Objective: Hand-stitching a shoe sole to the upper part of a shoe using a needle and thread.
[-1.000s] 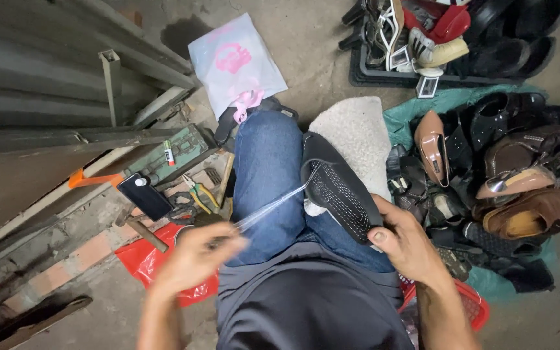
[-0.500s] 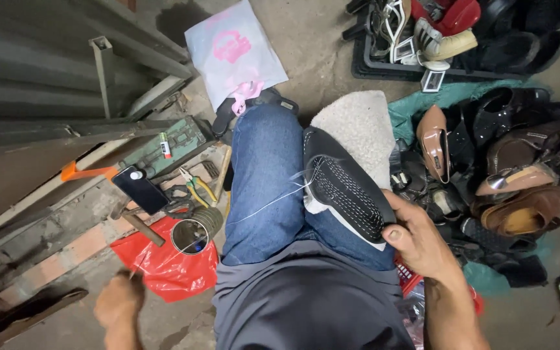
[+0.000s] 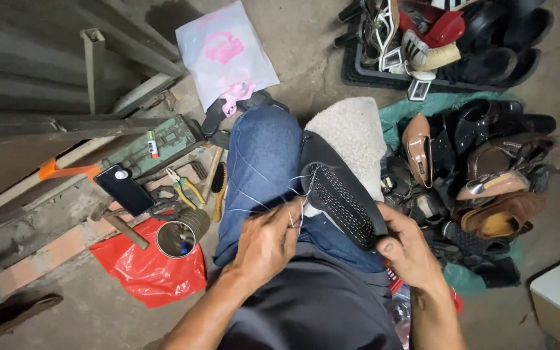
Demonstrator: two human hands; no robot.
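Observation:
A black shoe [image 3: 339, 191] with a dotted sole lies sole-up across my lap, on my blue-jeaned thigh [image 3: 260, 168]. My right hand [image 3: 409, 249] grips the shoe's near end, thumb on the sole. My left hand [image 3: 266, 243] is at the shoe's left edge, fingers pinched on white thread [image 3: 254, 194] that loops loosely over the jeans. Whether a needle is in those fingers is too small to tell. A cream fleecy cushion [image 3: 351, 133] lies under the shoe's far end.
Left of my leg on the floor: a red plastic bag [image 3: 147, 272], a metal tin [image 3: 176, 238], a hammer [image 3: 124, 227], pliers [image 3: 186, 188], a brush [image 3: 218, 191], a black phone [image 3: 123, 189]. A pile of shoes [image 3: 481, 175] lies right, a tray of shoes [image 3: 448, 39] beyond, a pink-and-white bag [image 3: 228, 52] ahead.
My left hand, which had swung far out to the lower left drawing the thread taut, has come back to the shoe's edge. The thread now hangs slack. The right hand kept its grip.

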